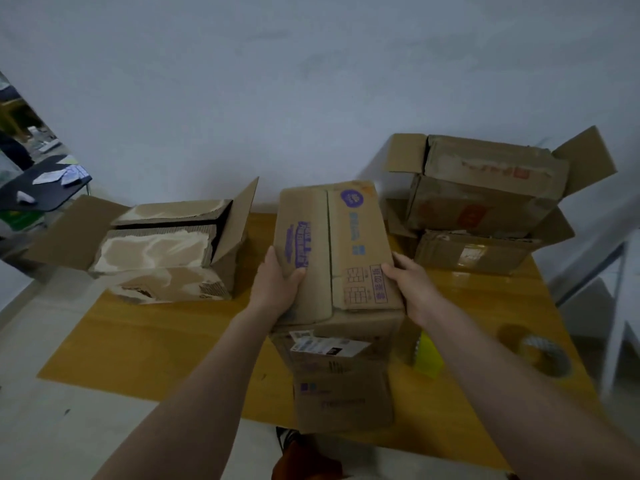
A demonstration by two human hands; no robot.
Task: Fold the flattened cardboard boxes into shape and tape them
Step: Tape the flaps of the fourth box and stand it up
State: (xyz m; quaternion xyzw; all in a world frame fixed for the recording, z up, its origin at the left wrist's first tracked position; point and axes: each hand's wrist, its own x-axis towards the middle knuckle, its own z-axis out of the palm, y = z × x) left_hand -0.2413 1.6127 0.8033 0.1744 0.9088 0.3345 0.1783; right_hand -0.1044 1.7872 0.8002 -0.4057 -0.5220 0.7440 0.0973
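Cardboard box (337,271) with purple print stands mid-table (156,341). We see the left hand (277,285) and right hand (412,289) grasping its top flaps from either side. Tape roll (545,355) lies right.

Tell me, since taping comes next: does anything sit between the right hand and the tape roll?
Nothing visible blocks it. The tape roll lies on the table to the right of the right hand, with bare tabletop between. The yellow item beside the box sits nearer the person, off that line.
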